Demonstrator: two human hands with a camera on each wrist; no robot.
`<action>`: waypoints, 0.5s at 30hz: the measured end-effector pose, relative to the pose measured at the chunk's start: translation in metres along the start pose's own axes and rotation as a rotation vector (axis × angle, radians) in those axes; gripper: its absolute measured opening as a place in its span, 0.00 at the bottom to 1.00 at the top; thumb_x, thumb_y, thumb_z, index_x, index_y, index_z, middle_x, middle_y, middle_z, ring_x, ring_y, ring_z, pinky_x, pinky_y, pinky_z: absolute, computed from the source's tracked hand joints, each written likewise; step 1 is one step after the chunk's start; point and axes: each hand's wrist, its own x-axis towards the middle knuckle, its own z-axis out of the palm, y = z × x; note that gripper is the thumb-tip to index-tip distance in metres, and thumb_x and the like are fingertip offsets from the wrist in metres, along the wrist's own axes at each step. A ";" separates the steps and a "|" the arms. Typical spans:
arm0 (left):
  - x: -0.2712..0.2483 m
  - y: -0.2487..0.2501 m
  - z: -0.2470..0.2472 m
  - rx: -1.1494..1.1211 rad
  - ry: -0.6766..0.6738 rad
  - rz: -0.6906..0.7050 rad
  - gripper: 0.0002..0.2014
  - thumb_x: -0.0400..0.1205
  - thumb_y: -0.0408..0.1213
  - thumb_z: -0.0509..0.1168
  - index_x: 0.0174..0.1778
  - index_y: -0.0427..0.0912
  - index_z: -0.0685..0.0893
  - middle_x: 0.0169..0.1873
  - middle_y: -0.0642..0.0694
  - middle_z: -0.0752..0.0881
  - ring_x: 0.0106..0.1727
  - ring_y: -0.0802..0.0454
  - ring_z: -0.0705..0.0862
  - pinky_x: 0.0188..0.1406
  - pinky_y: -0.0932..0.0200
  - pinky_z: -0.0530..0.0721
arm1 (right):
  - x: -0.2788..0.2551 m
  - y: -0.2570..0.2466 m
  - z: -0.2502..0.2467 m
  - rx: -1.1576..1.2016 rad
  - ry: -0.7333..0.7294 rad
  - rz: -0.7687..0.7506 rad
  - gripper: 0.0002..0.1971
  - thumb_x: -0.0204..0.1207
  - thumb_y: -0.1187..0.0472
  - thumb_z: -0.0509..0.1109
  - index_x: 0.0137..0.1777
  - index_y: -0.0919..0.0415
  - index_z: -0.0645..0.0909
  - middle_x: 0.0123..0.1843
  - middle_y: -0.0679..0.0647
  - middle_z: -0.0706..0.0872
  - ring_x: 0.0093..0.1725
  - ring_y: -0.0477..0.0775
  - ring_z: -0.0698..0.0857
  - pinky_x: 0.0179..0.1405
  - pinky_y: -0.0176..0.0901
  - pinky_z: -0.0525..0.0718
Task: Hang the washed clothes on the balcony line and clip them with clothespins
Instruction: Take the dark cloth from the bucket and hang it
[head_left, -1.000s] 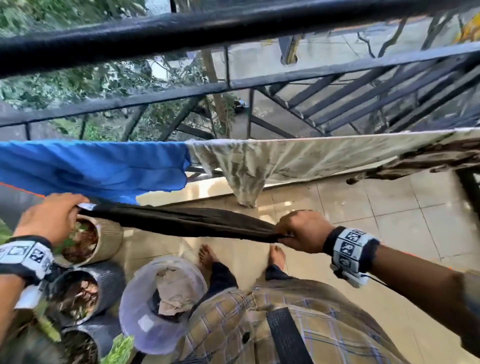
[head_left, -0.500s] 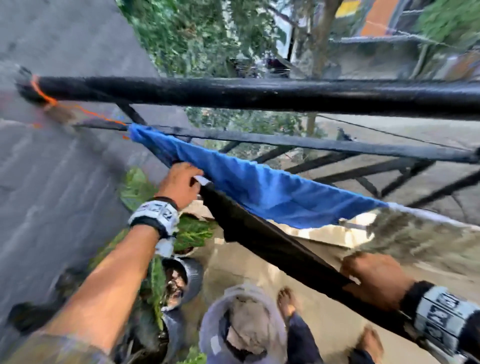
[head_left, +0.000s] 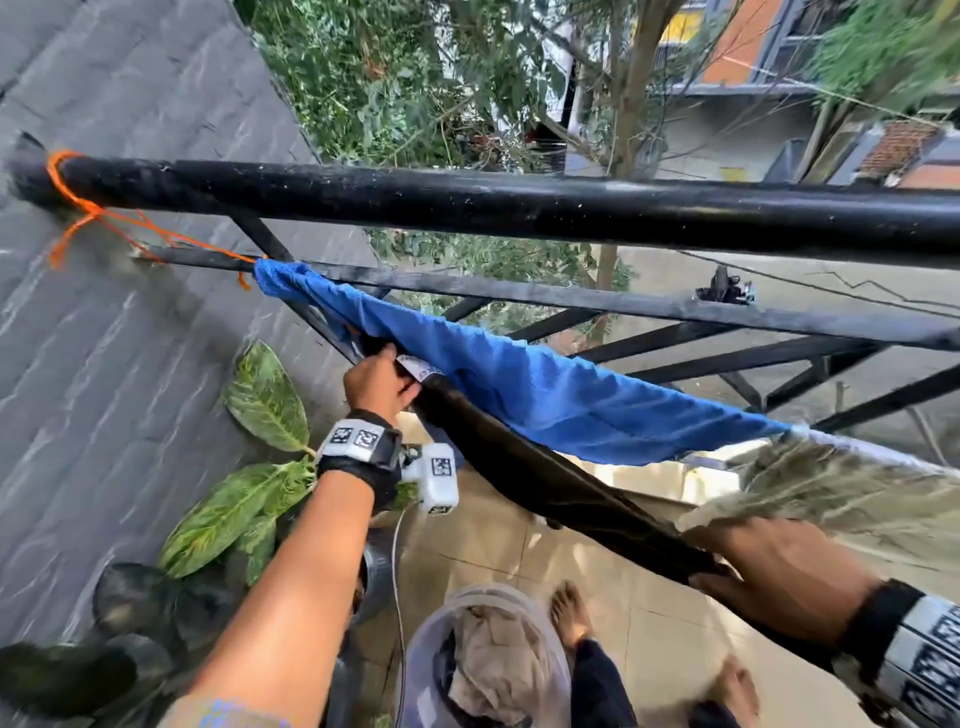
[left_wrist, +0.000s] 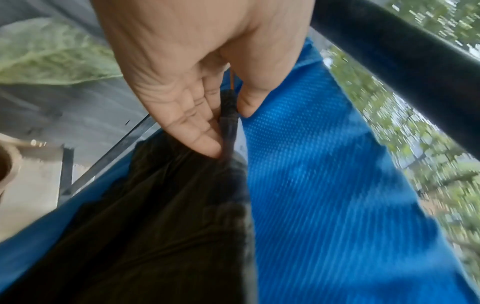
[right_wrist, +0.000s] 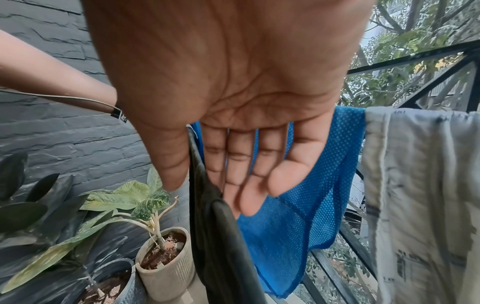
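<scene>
A black garment (head_left: 545, 483) is stretched taut between my two hands, just in front of the hung blue cloth (head_left: 524, 389). My left hand (head_left: 382, 384) grips its upper left end, right against the blue cloth. In the left wrist view, thumb and fingers of the left hand (left_wrist: 230, 131) pinch the black hem (left_wrist: 228, 115). Lower right, my right hand (head_left: 779, 566) holds the other end. In the right wrist view the black garment (right_wrist: 207, 216) runs between thumb and fingers of the right hand (right_wrist: 200, 185). The orange line (head_left: 156, 234) is tied to the black rail (head_left: 519, 208). I see no clothespins.
A pale patterned cloth (head_left: 841, 499) hangs to the right of the blue one. A round basket (head_left: 426, 649) with more clothes stands by my bare feet. Potted plants (right_wrist: 166, 257) line the dark brick wall (head_left: 104, 364) at the left. The railing's lower bars (head_left: 623, 306) run behind the cloths.
Both hands have lifted the black garment from low over the pots up against the blue cloth. The view has swung left and up towards the line's tied end.
</scene>
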 end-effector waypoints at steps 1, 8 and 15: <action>0.008 0.001 -0.001 0.012 0.003 0.003 0.08 0.86 0.38 0.64 0.42 0.42 0.77 0.44 0.41 0.83 0.43 0.46 0.85 0.47 0.50 0.90 | 0.000 -0.003 -0.002 -0.003 -0.009 -0.002 0.26 0.77 0.33 0.57 0.71 0.42 0.72 0.61 0.43 0.85 0.61 0.50 0.84 0.56 0.46 0.81; 0.035 0.015 -0.018 0.136 0.246 0.192 0.14 0.80 0.31 0.67 0.27 0.39 0.75 0.33 0.41 0.79 0.25 0.49 0.74 0.14 0.66 0.77 | 0.012 -0.025 -0.024 -0.035 -0.055 -0.048 0.29 0.77 0.33 0.50 0.73 0.43 0.71 0.63 0.44 0.84 0.62 0.52 0.83 0.57 0.47 0.80; 0.150 0.058 -0.074 0.261 0.355 0.273 0.24 0.68 0.50 0.62 0.47 0.33 0.87 0.47 0.31 0.90 0.49 0.33 0.91 0.50 0.36 0.90 | 0.049 -0.062 -0.040 -0.012 0.051 -0.129 0.21 0.75 0.38 0.53 0.64 0.42 0.74 0.45 0.49 0.89 0.47 0.59 0.88 0.41 0.53 0.85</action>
